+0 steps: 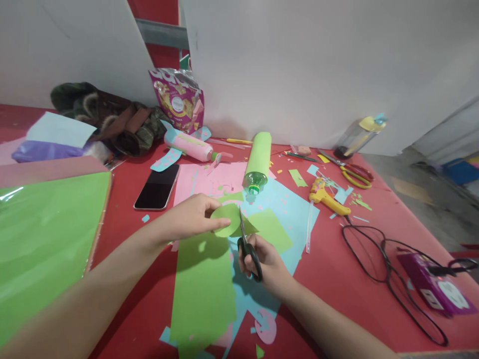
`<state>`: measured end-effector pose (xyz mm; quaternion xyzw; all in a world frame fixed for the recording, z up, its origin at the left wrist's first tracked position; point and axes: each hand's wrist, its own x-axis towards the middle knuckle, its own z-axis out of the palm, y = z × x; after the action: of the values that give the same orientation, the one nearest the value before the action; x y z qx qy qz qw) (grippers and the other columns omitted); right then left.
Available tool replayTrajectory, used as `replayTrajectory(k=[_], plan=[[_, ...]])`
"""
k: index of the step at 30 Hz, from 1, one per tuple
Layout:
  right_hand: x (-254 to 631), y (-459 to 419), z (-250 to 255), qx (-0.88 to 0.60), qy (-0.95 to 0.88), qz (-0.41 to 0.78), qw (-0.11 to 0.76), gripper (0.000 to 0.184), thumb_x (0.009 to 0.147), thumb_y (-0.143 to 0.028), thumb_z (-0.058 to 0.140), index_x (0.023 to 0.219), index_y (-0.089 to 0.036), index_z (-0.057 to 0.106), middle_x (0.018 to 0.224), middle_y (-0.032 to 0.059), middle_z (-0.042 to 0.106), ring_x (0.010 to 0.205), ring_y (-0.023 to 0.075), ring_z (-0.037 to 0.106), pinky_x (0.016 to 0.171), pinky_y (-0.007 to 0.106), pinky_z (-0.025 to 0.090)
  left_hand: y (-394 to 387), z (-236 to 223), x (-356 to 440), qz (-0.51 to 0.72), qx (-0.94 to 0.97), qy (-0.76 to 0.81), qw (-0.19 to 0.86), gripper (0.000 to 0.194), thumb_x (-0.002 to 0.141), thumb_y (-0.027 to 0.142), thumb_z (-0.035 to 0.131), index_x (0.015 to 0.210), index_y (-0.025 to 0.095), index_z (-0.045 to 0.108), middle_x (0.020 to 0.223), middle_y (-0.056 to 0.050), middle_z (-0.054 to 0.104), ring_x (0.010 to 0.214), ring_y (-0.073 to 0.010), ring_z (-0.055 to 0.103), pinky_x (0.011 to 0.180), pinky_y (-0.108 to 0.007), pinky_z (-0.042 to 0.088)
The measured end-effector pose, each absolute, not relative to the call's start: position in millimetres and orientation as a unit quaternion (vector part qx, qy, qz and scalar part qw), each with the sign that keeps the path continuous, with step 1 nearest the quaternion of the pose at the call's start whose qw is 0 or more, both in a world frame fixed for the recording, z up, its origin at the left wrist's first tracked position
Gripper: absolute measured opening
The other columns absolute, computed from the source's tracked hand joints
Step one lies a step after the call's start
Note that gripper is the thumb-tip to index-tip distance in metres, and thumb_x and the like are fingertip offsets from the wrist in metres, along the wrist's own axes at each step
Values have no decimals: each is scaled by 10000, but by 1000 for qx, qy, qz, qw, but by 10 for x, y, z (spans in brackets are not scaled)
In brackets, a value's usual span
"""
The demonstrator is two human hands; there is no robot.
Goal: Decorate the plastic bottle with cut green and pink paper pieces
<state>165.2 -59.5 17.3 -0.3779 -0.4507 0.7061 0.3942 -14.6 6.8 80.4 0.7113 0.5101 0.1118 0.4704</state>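
Two hands meet at one rounded green paper piece [231, 214]: the left hand [194, 214] pinches it between thumb and fingers, while the right hand [266, 262] grasps black-handled scissors [243, 241], blades against the piece's right side. Because the left thumb lies near those blades, a slip could nick it. A loose pinch might let the paper twist, leaving its edge jagged. Just beyond the grip, the green-wrapped bottle [259, 155] could roll if bumped.

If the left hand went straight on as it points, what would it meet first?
Past the green disc it holds, the left hand would probably meet the scissors, though depth is hard to judge.
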Motion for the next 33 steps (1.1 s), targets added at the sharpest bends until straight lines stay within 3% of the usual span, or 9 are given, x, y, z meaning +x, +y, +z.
replayTrajectory(k=[10, 17, 22, 27, 33], plan=[[1645, -596, 144, -362, -439, 706, 421, 442, 616, -449, 671, 567, -196, 312, 518, -72, 460, 403, 28, 390, 380, 182, 265, 96, 822, -211, 121, 720, 539, 419, 304, 687, 420, 508, 539, 164, 435, 494, 50, 408, 468, -87, 405, 453, -199, 294], [1647, -594, 165, -373, -439, 694, 432, 473, 607, -498, 657, 559, -196, 296, 525, -76, 419, 403, 31, 406, 353, 171, 265, 83, 810, -189, 204, 666, 534, 480, 297, 710, 429, 505, 587, 174, 417, 514, 53, 407, 497, -94, 459, 477, -192, 344], [1643, -596, 162, -379, -437, 693, 432, 471, 618, -518, 639, 568, -197, 299, 530, -78, 395, 401, 34, 403, 354, 173, 269, 51, 719, -82, 221, 629, 520, 533, 292, 706, 450, 515, 661, 163, 486, 553, 50, 444, 462, -77, 412, 438, -189, 323], [1630, -602, 153, -379, -431, 696, 431, 468, 615, -539, 633, 583, -198, 314, 544, -67, 402, 419, 39, 390, 380, 185, 271, 12, 667, 14, 288, 587, 507, 561, 287, 691, 424, 543, 710, 137, 548, 628, 25, 520, 551, -94, 470, 508, -201, 373], [1661, -614, 161, -375, -471, 688, 406, 459, 624, -608, 576, 679, -190, 395, 526, -70, 384, 428, 48, 311, 416, 209, 265, -4, 680, 22, 255, 605, 509, 556, 255, 698, 387, 543, 705, 133, 568, 568, 43, 474, 508, -78, 428, 472, -185, 338]])
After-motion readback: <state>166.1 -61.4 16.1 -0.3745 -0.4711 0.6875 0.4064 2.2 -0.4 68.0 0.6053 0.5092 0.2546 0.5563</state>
